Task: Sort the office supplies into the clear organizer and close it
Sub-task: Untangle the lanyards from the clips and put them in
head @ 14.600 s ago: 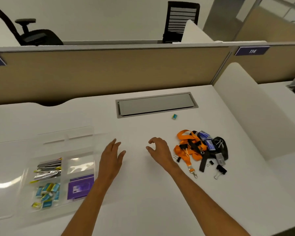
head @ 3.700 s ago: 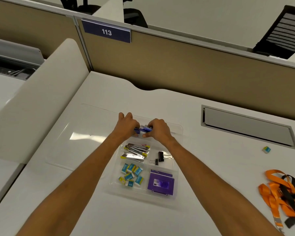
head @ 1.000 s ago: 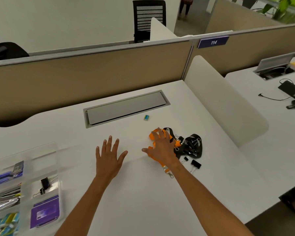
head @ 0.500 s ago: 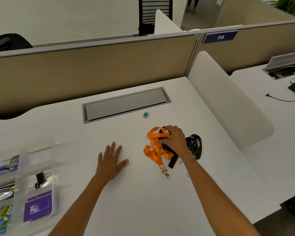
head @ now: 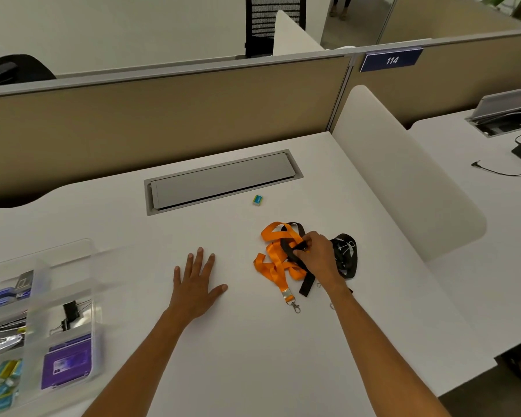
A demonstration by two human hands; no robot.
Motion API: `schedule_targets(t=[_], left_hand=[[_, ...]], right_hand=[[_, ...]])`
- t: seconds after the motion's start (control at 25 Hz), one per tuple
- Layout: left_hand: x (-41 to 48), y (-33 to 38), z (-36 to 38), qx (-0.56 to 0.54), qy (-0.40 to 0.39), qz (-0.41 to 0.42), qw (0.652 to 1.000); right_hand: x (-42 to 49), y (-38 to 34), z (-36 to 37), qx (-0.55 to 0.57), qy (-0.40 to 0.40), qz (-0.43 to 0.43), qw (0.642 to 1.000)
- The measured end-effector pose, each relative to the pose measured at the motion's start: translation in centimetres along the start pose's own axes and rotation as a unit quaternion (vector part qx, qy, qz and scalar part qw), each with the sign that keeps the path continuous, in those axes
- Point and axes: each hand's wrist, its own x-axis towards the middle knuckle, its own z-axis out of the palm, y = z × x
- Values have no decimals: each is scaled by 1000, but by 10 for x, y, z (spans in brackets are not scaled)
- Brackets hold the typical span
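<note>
Hands, two: left hand lay flat on bench, fingers straight and spread, holding nothing; right hand curled, pinching black lanyard tangled with orange lanyard; clear organizer sat well left of left hand.

Under my right hand lie woven cloth lanyards, orange and black, with a shiny metal clasp. My left hand rests on the smooth matt desk; far left, the glossy clear plastic organizer.

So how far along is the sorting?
Done: binder clip and purple box sit in the clear organizer. In hand: right hand grips the black lanyard tangled with the orange lanyard; left hand rests flat. Left: both lanyards, the stray eraser, closing the organizer.
</note>
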Motion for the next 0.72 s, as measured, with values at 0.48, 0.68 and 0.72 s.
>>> schedule_targets(t=[0.48, 0.68, 0.72], left_hand=[[-1, 1, 1, -1, -1, 5, 1000], [-1, 1, 2, -1, -2, 4, 1000], [0, 0, 2, -3, -2, 4, 1000]], right_hand=[[-12, 9, -38, 240, -20, 70, 968], [-26, 26, -56, 271, -38, 88, 958], [-29, 33, -58, 269, -27, 98, 958]])
